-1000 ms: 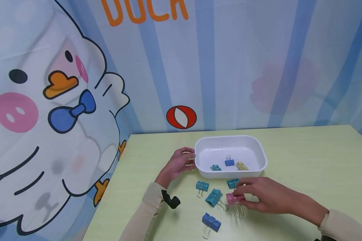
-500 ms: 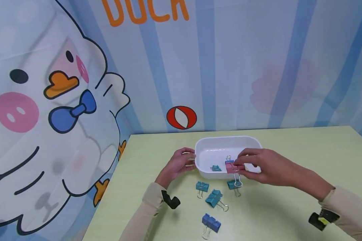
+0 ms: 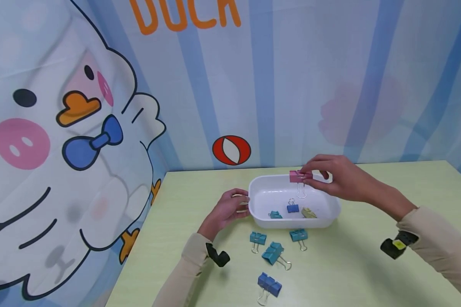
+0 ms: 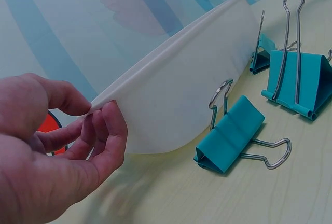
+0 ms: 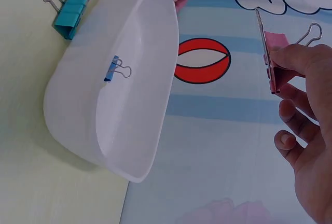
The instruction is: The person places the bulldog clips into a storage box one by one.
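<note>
Bkgd: striped lt-blue backdrop | lg wht duck print, L | orange ltrs, top | pale-ylw tbl

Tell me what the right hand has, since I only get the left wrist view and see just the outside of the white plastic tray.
Observer: The bare right hand pinches a pink metal binder clip with silver wire handles.
Operator: Report what's inside the tray.
Observer: Three small binder clips: one teal, one blue with wire handles, one yellow.
Operator: Name any clip on the pale yellow table that isn't teal.
Observer: One, a blue metal binder clip with silver wire handles, lies nearest the person.
</note>
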`<state>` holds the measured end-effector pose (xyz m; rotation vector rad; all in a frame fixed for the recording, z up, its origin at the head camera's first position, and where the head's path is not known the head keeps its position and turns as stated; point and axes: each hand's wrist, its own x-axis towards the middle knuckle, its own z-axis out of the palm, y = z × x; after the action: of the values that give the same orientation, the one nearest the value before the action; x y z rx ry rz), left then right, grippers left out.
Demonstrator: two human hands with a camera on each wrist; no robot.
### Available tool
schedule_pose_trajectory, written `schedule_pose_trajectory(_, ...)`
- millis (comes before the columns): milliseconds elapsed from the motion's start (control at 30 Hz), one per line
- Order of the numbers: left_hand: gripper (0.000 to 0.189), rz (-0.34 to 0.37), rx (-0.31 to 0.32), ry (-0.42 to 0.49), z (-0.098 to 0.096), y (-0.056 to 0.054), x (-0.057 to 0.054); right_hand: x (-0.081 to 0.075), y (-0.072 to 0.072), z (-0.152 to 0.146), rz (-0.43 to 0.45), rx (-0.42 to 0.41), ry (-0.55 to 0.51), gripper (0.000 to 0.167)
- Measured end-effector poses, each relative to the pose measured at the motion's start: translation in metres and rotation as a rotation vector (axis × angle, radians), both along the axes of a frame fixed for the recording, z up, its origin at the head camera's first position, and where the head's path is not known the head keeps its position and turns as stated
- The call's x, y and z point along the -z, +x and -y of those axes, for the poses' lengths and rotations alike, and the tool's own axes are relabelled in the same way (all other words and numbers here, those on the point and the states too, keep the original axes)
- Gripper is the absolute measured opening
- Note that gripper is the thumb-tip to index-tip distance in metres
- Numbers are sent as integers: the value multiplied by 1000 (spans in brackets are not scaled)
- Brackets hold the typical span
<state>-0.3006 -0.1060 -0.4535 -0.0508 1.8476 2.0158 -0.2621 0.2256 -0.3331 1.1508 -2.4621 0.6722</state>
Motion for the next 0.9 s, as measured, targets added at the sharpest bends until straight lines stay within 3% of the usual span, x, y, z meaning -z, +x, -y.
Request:
schedule_pose_trajectory(233,34,2,-7,2,0,-2,2,-1,-16,-7,-30,46,-36,26)
schedule_pose_trajectory(433,33,10,-13,2,0,-2,1,-2,-18,-11,-19,112,-50,26)
schedule_pose_trajectory(633,33,3,-13,-11,0,-1,-1,-2,-19,-13,-19,128,-67,26)
schedule_pose_trajectory(900,34,11,-11,10,0,-1,1,4,-21,-16,22,185,-128,63)
